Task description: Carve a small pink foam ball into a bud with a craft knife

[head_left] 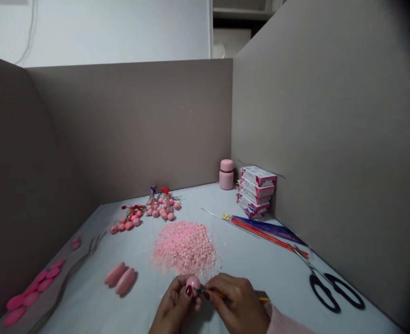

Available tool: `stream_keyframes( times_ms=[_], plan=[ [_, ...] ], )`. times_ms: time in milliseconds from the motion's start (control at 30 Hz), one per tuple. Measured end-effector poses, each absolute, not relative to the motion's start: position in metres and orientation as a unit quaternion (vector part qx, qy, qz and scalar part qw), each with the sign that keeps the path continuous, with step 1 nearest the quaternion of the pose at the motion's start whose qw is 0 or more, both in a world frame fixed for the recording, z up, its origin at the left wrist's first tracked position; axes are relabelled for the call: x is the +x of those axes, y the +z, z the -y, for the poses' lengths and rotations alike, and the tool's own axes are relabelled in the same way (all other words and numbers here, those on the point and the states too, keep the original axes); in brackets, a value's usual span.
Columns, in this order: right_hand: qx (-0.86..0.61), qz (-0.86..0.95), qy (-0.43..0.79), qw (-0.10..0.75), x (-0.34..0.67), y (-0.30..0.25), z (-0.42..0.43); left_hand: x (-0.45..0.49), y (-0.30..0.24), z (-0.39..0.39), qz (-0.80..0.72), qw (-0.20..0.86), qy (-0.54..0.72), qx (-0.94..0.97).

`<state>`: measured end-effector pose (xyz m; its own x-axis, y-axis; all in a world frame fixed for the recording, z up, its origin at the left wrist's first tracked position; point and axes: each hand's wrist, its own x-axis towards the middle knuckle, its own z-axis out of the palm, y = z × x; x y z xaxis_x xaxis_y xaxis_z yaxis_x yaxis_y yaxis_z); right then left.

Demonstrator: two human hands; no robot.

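My left hand [177, 301] is closed around a small rounded piece of pink soap [193, 281], close to the front of the table. Against its right side is the dark tip of a slim yellow-handled carving knife [263, 299], pinched in my right hand [234, 297]. The fingers hide most of the knife and the lower part of the soap. Just beyond both hands lies a heap of pink shavings [186, 246]. Two smooth oval pink soap bars [124, 281] rest side by side to the left of my left hand.
Bunches of pink balls on stems [163, 208] lie at the back. Flat pink ovals [31, 297] and long brown stems [69, 273] are at left. On the right are scissors [325, 292], red and purple strips [267, 232], stacked boxes [257, 192] and a pink jar [226, 175]. Grey partitions [131, 130] enclose the table.
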<state>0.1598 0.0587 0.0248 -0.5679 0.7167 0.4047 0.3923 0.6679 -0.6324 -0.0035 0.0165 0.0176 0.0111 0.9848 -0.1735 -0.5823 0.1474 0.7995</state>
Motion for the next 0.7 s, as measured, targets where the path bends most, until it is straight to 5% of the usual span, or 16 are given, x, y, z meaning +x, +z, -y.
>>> stream_keyframes(
  times_ms=[700],
  plan=[
    [-0.372, 0.823, 0.264, 0.339, 0.159, 0.024, -0.059, -0.002, -0.001, -0.016, -0.378, 0.636, 0.604, 0.296]
  ],
)
